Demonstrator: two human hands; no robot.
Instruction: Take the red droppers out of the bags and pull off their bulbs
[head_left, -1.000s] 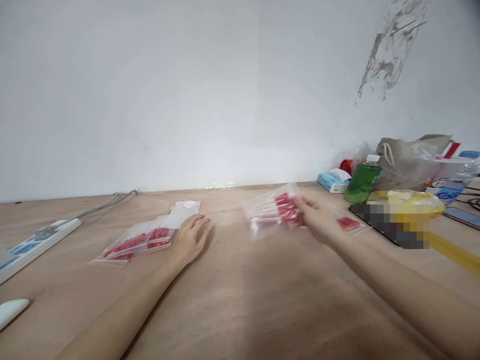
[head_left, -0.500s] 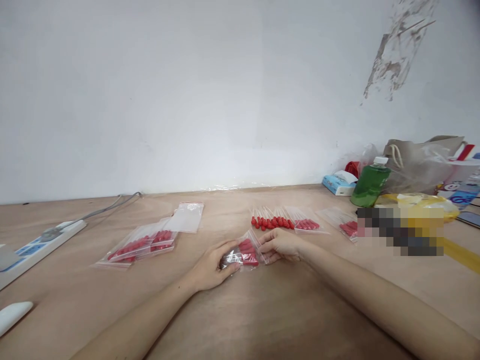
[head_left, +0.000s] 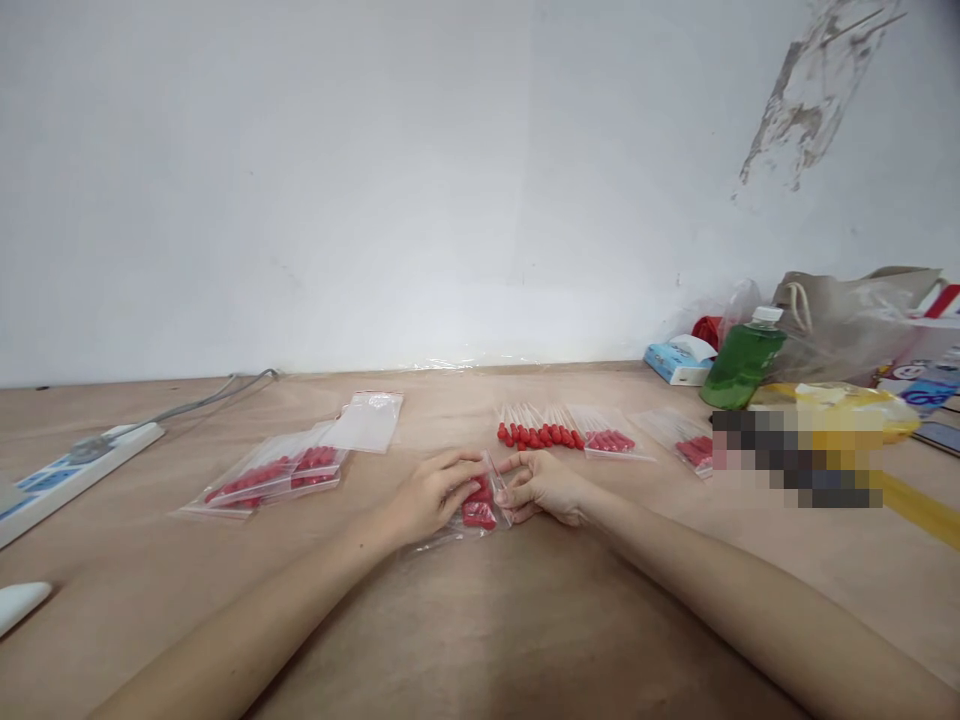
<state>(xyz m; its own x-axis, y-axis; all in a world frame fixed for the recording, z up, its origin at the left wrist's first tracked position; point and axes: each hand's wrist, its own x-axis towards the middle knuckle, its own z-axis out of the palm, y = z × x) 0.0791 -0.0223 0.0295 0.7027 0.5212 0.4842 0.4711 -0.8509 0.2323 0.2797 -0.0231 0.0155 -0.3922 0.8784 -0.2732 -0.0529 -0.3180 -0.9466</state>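
Between my hands is a clear zip bag [head_left: 478, 514] with red-tipped sticks inside, low over the wooden table. My left hand [head_left: 424, 497] lies over the bag's left part, its fingers curled onto the plastic and hiding much of it. At the bag's right edge, my right hand [head_left: 546, 487] grips the plastic between thumb and fingers. Just beyond my right hand lies a row of loose red-tipped sticks [head_left: 536, 436]. Beside that row is a filled zip bag [head_left: 609, 440], with another filled bag [head_left: 694, 450] farther right.
Overlapping filled bags [head_left: 281, 475] and flat white bags [head_left: 367, 422] lie to the left. A power strip [head_left: 90, 470] is at far left. On the right are a green bottle [head_left: 744, 362], a tissue pack [head_left: 679, 360], yellow plastic [head_left: 855, 412] and a blurred-out patch.
My left hand has moved from the bag's left end to over its top, fingers now on the plastic. My right hand still holds the right edge. The view has shifted slightly.
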